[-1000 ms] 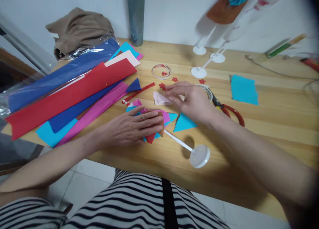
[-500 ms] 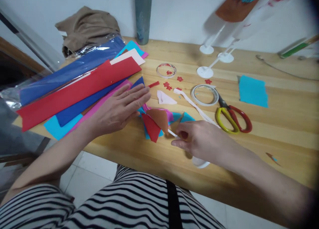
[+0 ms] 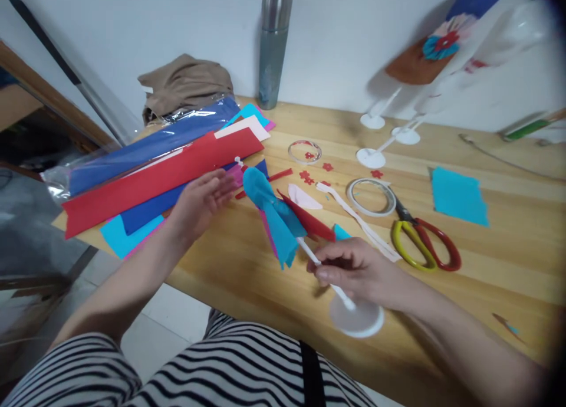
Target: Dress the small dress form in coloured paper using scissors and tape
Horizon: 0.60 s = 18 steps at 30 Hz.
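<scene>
My right hand (image 3: 358, 271) is closed around the thin white stick (image 3: 315, 258) of a paper pinwheel (image 3: 283, 215), holding it tilted above the wooden table (image 3: 274, 277). The pinwheel has blue, red and pink paper blades, and its round white base (image 3: 357, 319) hangs near the table's front edge. My left hand (image 3: 204, 199) hovers to the pinwheel's left with fingers stretched out, holding nothing, over the edge of the coloured paper sheets (image 3: 163, 171).
Yellow-and-red scissors (image 3: 420, 242), a tape roll (image 3: 371, 196), a white paper strip (image 3: 362, 221), small red paper flowers (image 3: 315, 172) and a blue paper piece (image 3: 458, 196) lie to the right. A steel bottle (image 3: 273, 44), brown cloth (image 3: 188, 82) and finished pinwheels (image 3: 398, 124) stand at the back.
My right hand left the pale paper piece, took the pinwheel's stick and lifted the pinwheel off the table. My left hand came off the blades and moved left, fingers open.
</scene>
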### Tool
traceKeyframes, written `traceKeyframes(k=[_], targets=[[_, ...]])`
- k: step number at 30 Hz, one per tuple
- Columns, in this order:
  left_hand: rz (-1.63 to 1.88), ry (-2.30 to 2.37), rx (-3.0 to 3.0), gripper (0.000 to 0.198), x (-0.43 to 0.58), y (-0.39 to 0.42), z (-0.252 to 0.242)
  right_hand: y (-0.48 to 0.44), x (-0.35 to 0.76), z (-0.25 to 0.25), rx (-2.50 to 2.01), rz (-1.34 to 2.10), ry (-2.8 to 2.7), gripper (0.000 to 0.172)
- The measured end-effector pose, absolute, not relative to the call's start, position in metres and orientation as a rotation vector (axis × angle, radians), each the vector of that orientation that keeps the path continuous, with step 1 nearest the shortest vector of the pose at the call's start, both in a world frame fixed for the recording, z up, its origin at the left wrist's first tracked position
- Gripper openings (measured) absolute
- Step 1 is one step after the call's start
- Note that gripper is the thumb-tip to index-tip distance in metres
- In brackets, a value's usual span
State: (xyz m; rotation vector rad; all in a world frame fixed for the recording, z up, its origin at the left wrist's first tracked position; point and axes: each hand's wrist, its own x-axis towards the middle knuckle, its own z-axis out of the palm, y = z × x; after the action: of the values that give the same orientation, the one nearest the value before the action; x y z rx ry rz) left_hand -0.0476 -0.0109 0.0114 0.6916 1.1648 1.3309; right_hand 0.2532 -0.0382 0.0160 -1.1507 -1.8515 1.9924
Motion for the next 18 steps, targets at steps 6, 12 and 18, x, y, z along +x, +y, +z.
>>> traceKeyframes(k=[6,12,18], targets=[[1.010,0.805,0.663,0.037,-0.025,-0.025,0.003,-0.037,0.239,-0.001,-1.037,2.045,-1.787,0.059],[0.961,0.721,0.669,0.046,-0.020,-0.036,0.005,-0.040,0.234,-0.003,-0.979,2.020,-1.811,0.048],[0.945,0.713,0.604,0.040,-0.017,-0.042,-0.003,-0.044,0.235,-0.002,-0.961,2.010,-1.877,0.045]])
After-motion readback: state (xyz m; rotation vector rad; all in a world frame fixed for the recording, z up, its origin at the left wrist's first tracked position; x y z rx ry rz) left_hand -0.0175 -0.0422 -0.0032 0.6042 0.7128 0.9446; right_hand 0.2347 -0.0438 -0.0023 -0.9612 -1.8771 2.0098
